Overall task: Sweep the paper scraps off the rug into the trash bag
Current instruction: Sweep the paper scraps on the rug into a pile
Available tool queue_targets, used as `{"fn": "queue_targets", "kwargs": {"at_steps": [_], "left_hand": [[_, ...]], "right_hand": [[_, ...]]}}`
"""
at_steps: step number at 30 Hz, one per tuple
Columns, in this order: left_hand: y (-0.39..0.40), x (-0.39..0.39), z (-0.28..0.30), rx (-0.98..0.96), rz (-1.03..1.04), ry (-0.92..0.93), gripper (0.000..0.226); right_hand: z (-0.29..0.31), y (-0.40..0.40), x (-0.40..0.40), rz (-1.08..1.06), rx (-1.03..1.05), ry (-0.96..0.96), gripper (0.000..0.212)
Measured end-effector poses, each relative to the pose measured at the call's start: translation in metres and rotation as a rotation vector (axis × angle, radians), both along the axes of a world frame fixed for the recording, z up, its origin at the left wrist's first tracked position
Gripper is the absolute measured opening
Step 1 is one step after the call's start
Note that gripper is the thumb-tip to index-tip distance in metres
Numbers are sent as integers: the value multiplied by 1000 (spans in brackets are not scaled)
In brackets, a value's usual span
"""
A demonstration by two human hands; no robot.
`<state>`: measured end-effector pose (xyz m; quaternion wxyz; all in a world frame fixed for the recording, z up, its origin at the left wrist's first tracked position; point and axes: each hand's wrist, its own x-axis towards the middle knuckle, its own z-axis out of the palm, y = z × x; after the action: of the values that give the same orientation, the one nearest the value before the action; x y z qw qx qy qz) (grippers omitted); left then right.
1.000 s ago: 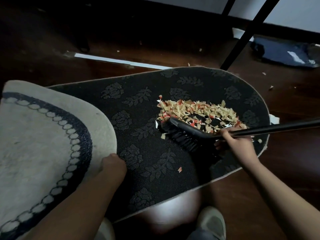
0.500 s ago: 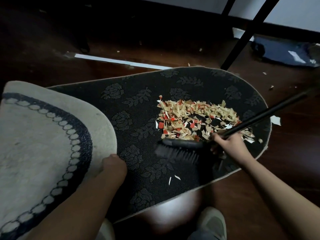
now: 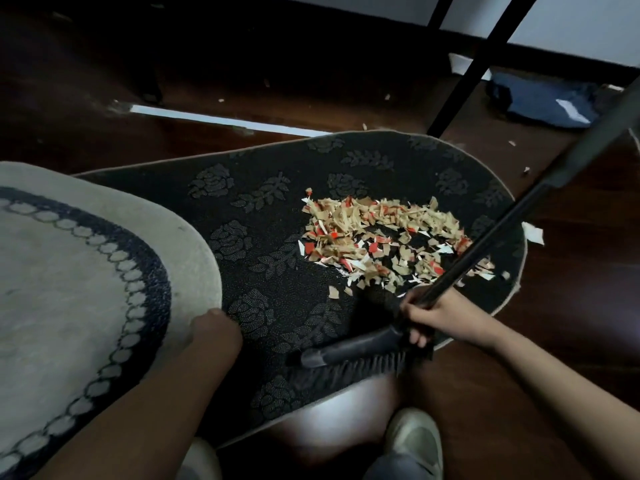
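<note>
Paper scraps [image 3: 388, 244]: one loose heap, too many pieces to count, tan, red and white, lying on the far right part of the rug, with a few strays at its near edge just beside the broom head and a handful more on the floor beyond. Rug [image 3: 263, 258]: one, dark, oval, with a raised rose-and-leaf pattern; one end of it is folded up and over so its pale underside [image 3: 69, 278] faces you. Broom [image 3: 356, 355]: one, black, its head low on the rug's near edge, well short of the heap, its long handle running up to the right. Right hand [image 3: 429, 315]: your fingers are wrapped round the handle just above the head. Left hand [image 3: 216, 327]: it rests at the edge of the folded part, fingers tucked out of sight, so you cannot tell whether it grips or only props the fold. Trash bag: none can be picked out here; a dark bundle [image 3: 543, 102] lies on the floor at far right, unidentified. Shoes [image 3: 415, 441]: two, at the bottom edge. For the stroke in hand, set the bristles behind the near strays, keep them flat on the pile, and push in short, light passes so scraps gather rather than flick off; hold the fold steady.
</note>
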<state>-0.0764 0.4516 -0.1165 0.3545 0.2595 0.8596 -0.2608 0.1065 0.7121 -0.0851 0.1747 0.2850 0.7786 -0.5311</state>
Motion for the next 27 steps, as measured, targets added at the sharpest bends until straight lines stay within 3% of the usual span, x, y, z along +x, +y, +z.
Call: {"fn": "queue_targets", "kwargs": {"at_steps": [7,10,13,15,17,19,22,27], "left_hand": [[-3,1,-4,116,302,5,38],[-8,-4,-25,265,487,0,35],[-10,-2,-30,227,384,-4,34],[-8,-2,-21,195,355,-11,35],[-3,0,-13,219,453,-10,38],[0,2,-5,199,374,23,42],[0,1,1,101,169,34,43],[0,1,5,108,147,8,42]], "right_hand": [[-15,0,-16,-265,226,210,14],[-3,8,-12,-308,201,302,24],[15,16,-9,-212,78,260,52],[17,13,-8,-105,12,163,37],[12,2,-9,3,5,49,18],[0,-8,-10,51,16,-4,15],[-13,-14,-20,-126,93,66,14],[-6,-10,-29,-376,186,227,17]]}}
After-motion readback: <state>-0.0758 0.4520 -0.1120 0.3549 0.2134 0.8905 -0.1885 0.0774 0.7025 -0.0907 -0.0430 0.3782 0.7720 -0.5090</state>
